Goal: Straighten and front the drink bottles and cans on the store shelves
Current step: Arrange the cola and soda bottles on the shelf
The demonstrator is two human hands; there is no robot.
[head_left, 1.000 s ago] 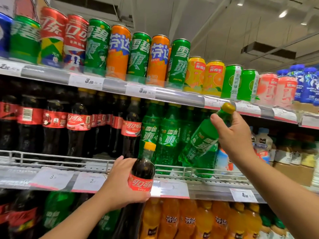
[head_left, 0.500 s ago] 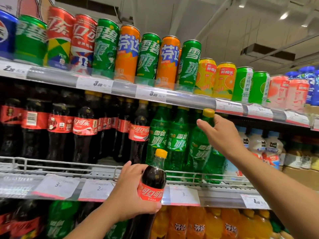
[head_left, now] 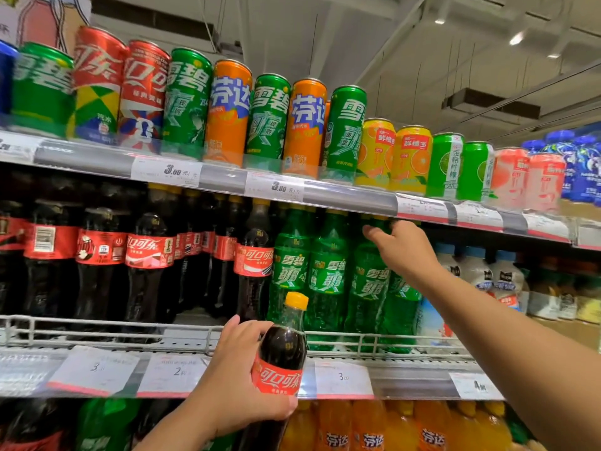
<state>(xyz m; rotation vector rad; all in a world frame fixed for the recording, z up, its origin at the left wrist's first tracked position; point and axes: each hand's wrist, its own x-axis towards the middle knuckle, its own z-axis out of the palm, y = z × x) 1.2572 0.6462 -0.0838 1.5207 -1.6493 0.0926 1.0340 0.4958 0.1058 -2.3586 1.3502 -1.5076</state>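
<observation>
My left hand (head_left: 234, 382) grips a dark cola bottle (head_left: 282, 349) with a red label and yellow cap, held upright in front of the middle shelf's wire rail. My right hand (head_left: 401, 247) reaches to the top of a green Sprite bottle (head_left: 367, 281) that stands upright in the row of green bottles on the middle shelf; its fingers curl round the neck just under the upper shelf edge, hiding the cap. To the left stands a row of cola bottles (head_left: 149, 255).
Tall cans (head_left: 227, 115) line the top shelf above a price rail (head_left: 351, 196). A wire rail (head_left: 182, 333) fronts the middle shelf. Orange Fanta bottles (head_left: 374, 431) fill the shelf below. White and yellow bottles (head_left: 507, 281) stand to the right.
The green bottle went from tilted to upright and slid back into its row under the upper shelf, my right hand with it. My left hand kept hold of the cola bottle.
</observation>
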